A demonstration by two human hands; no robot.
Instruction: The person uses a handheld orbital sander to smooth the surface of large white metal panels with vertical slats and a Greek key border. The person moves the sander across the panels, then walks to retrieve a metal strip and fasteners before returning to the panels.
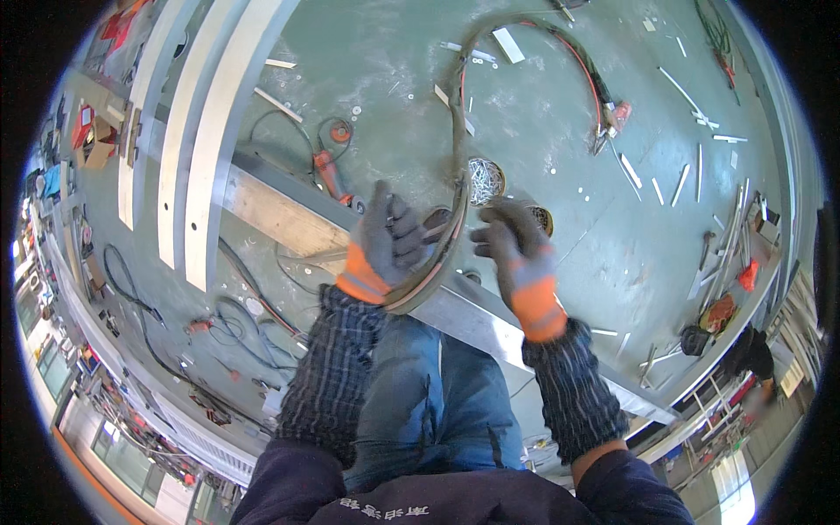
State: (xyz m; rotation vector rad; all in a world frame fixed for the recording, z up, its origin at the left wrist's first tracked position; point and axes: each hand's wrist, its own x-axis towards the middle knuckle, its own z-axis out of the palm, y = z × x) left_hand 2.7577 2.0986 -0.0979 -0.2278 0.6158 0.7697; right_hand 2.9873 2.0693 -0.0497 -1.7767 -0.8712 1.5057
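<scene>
Both hands wear grey work gloves with orange cuffs. My left hand [390, 236] is beside a thick dark hose [458, 122], its fingers apart and half curled. The hose runs down between my hands and bends across in front of my knees. My right hand [516, 241] hovers to the right of the hose, fingers loosely bent and holding nothing. Just beyond it stand a round tin of small metal fasteners [486, 181] and a second round container [542, 219], partly hidden by the glove. The far end of the hose carries a welding torch-like head [612, 122].
A long metal beam [289, 210] crosses in front of my legs. Pale long bars [223, 131] lie at the upper left. An orange angle grinder [331, 175] rests on the green floor, with cables [131, 297] at left. Cut strips [681, 184] are scattered at right.
</scene>
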